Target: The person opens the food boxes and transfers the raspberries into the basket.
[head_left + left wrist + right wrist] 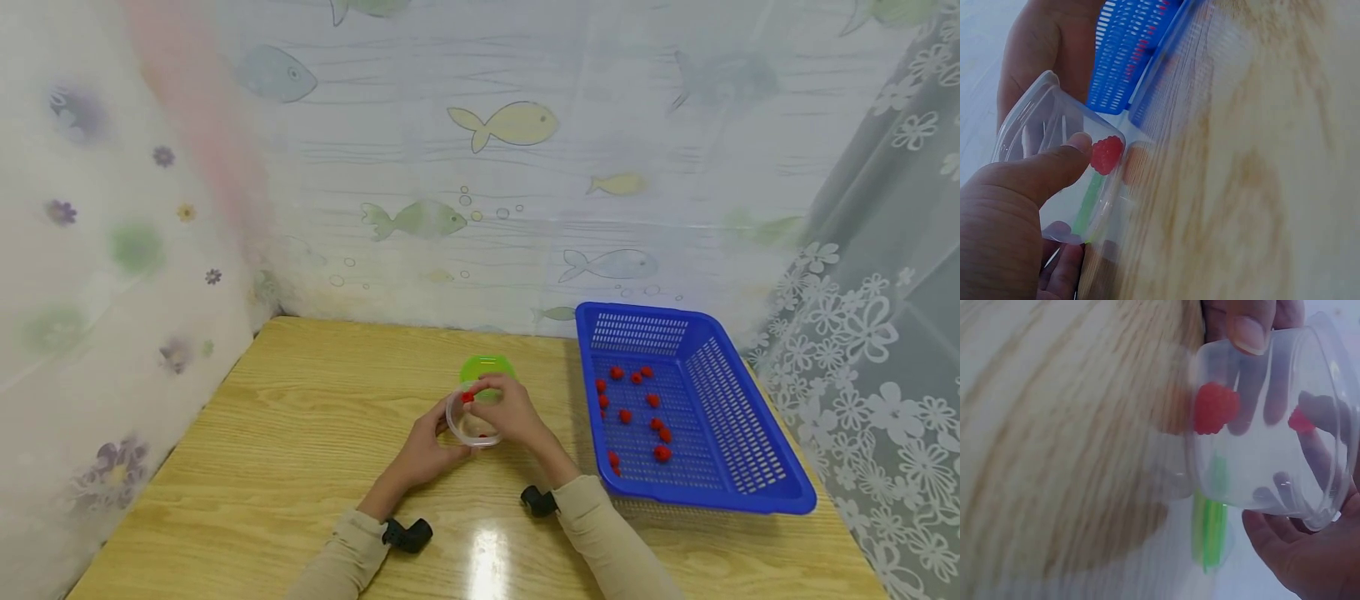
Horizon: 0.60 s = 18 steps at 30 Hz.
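A clear plastic container (480,442) is tilted above the table, and my left hand (431,450) grips its side. In the left wrist view the left thumb lies across the container wall (1063,112). One raspberry (1215,407) rests inside, against the bottom. At the container's mouth, my right hand (516,412) pinches a second raspberry (467,397) between thumb and fingers. Through the clear wall in the right wrist view, this held raspberry (1300,420) is partly covered by the fingers. Behind the container lies a bright green lid (487,367), half hidden by the right hand.
A blue plastic basket (772,433) with slotted walls stands at the right of the wooden table (300,417). Several raspberries (653,401) are scattered on its floor. Fish-patterned curtain (420,150) hangs behind the table.
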Each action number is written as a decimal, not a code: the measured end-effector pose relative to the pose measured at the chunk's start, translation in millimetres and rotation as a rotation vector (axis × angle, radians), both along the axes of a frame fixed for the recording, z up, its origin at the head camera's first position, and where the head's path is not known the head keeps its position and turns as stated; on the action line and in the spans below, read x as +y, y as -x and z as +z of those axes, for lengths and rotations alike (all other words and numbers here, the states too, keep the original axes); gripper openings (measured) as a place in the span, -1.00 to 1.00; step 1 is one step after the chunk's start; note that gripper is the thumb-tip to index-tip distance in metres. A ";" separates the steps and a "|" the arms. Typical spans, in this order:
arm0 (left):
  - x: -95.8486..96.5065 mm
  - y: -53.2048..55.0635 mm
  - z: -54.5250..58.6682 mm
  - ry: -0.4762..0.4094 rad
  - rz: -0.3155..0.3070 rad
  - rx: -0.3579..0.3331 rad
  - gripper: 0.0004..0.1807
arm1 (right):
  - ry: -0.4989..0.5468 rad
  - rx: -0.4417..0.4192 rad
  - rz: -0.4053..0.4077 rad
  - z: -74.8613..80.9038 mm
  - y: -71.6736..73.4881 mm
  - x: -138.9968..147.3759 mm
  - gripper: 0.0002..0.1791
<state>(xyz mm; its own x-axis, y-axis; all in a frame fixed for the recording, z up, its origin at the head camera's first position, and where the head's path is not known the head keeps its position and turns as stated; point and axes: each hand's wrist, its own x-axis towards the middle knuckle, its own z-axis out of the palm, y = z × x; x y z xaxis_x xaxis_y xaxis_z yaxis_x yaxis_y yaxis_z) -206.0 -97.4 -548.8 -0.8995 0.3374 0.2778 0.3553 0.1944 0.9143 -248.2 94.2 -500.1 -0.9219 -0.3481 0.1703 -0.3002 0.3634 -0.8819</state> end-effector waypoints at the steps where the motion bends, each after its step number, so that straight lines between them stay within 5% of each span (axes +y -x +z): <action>1: 0.0 -0.1 0.2 0.003 0.002 -0.001 -0.03 | 0.016 0.000 -0.006 1.2 -0.8 0.3 -0.88; 18: -3.0 0.0 -0.6 0.027 0.020 -0.009 -0.02 | 0.168 0.143 -0.080 23.2 -10.4 1.4 -0.84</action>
